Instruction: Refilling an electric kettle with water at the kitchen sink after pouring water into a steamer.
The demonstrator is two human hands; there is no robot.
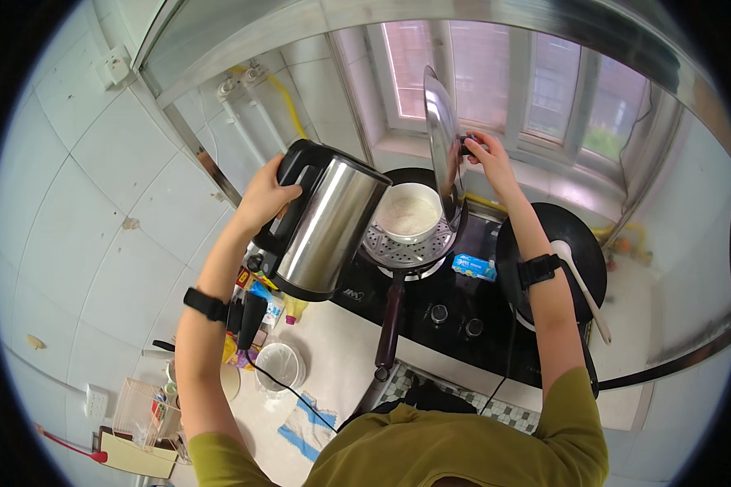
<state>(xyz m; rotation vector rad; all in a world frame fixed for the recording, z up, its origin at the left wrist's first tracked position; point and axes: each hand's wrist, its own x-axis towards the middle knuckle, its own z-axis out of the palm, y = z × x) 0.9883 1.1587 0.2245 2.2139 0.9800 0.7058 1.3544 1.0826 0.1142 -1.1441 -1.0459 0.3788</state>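
Observation:
My left hand (267, 196) grips the black handle of a stainless steel electric kettle (335, 228), which tilts to the right beside a white bowl (409, 213). Pale contents show in the bowl, which sits on a perforated metal steaming rack (411, 251) in a long-handled pan (391, 325) on the left of the stove. With my right hand (490, 159) I hold the knob of a shiny metal lid (443, 137), upright on its edge above the right side of the pan. Whether water leaves the spout cannot be seen.
A black wok (596, 268) with a pale ladle (579, 277) rests on the right of the black stove (365, 292). A blue packet (474, 267) lies between the burners. On the counter are a lined white bin (280, 370) and a blue-striped cloth (307, 426). A metal hood frame (341, 15) spans overhead.

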